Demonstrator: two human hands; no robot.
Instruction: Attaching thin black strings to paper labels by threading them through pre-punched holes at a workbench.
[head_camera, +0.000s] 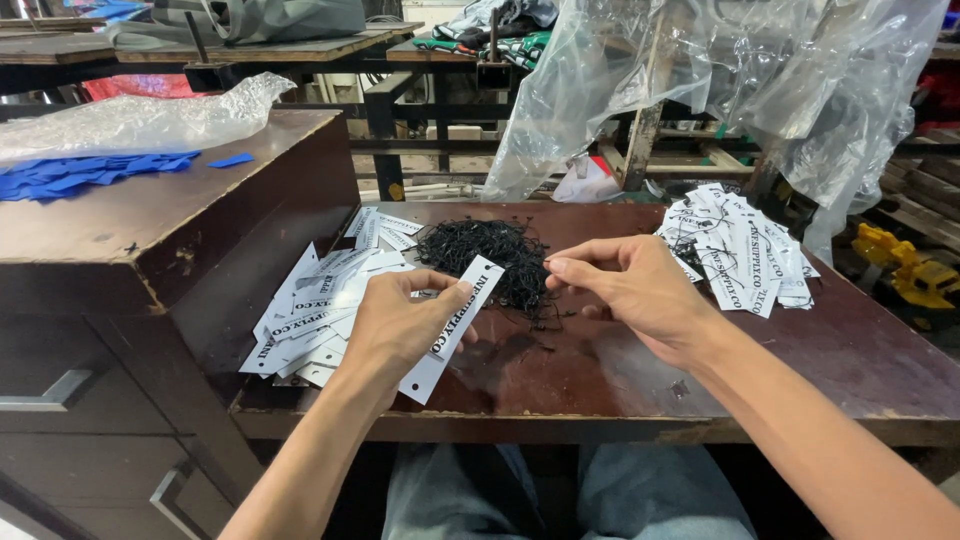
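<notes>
Fingers (452, 290) of left hand (400, 320) pinch white tag (452, 325); right hand (625, 290) beside.

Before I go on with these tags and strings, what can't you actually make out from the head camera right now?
Head view only:
- Right hand: whether its fingers pinch a black string; too thin to tell.
- White tag in the left hand: its middle hidden by that hand.
- Black string pile: single strings too tangled to separate.
- Plastic bag: top cut off by the frame edge.
</notes>
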